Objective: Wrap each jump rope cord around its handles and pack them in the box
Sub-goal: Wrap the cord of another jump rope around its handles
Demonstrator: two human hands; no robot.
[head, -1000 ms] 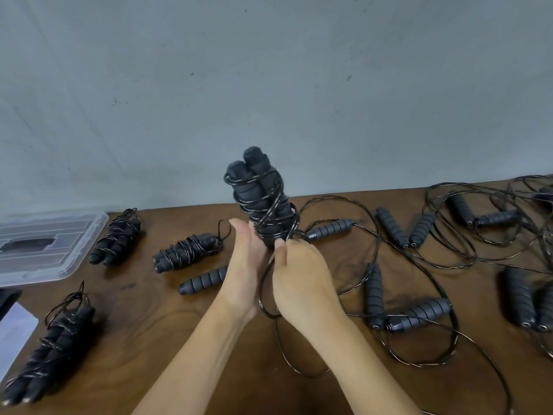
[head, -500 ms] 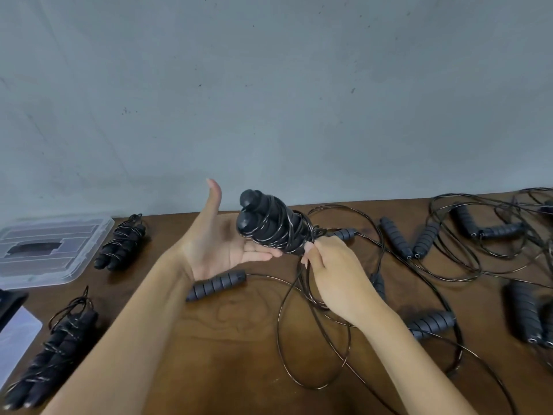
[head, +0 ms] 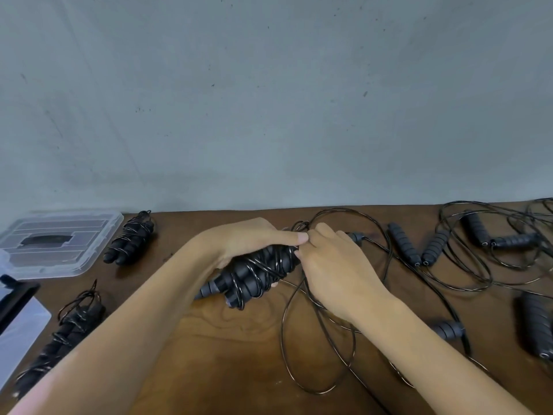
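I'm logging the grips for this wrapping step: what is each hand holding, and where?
The left hand grips the wrapped handle bundle around its middle; the right hand pinches the cord at the bundle's far end.

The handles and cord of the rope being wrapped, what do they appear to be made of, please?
The handles look like matte dark foam or soft rubber, judging by their ribbed, dull surface. The cord seems plastic-coated wire: thin, glossy black, holding springy loops.

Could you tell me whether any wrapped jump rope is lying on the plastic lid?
No, the clear plastic lid bears none; two wrapped ropes lie on the table.
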